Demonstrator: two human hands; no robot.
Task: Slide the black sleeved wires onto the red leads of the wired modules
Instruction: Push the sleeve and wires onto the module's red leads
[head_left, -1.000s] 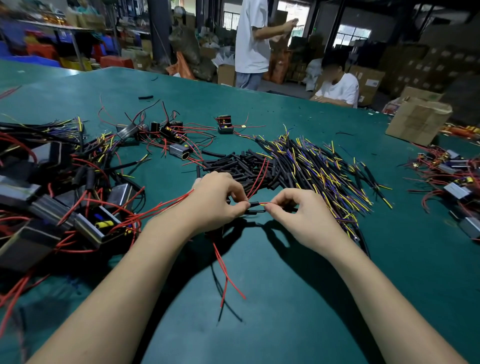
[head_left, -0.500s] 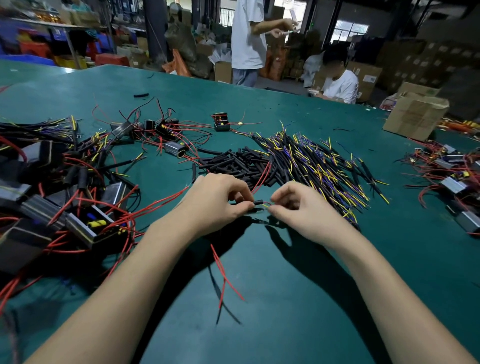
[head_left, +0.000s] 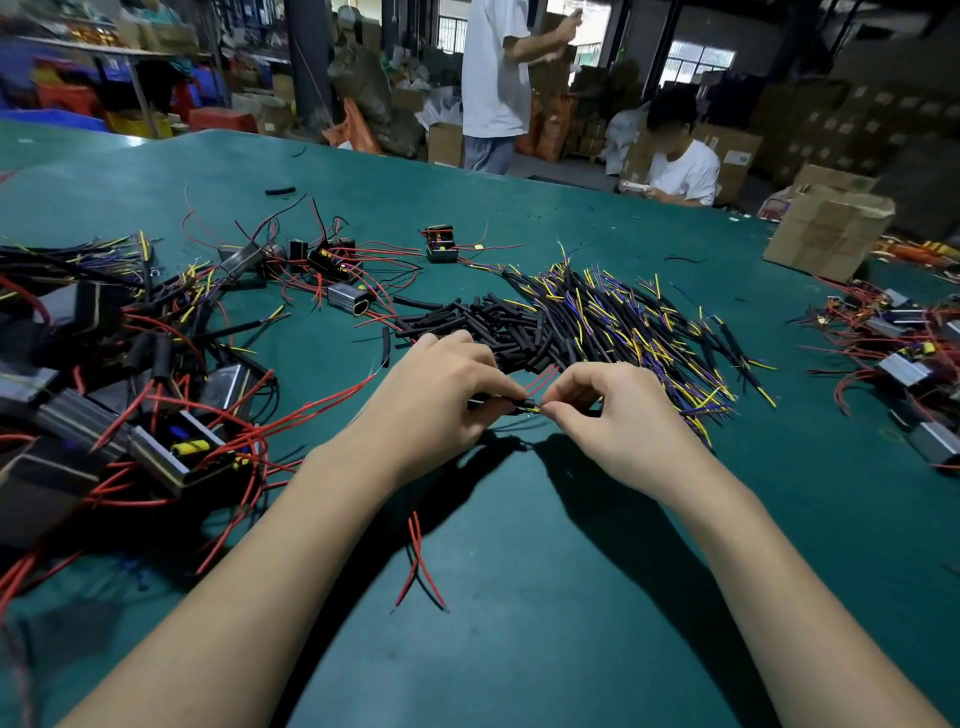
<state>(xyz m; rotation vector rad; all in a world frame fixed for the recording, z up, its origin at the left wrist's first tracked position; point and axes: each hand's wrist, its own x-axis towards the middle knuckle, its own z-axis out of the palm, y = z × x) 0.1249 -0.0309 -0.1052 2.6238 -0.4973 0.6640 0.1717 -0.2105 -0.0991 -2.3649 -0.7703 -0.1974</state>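
I hold a black sleeved wire (head_left: 511, 404) over the middle of the green table (head_left: 519, 597); my left hand (head_left: 441, 402) pinches its sleeve, and my right hand (head_left: 618, 415) pinches its yellow tip. Red leads (head_left: 540, 375) rise just behind my fingertips. Wired modules (head_left: 171, 457) crowd the left edge, and loose sleeved wires (head_left: 623, 322) lie heaped beyond my hands.

Probably factory assembly floor: green worktable (head_left: 519, 597), wired modules (head_left: 171, 452), stacked cartons (head_left: 810, 124).
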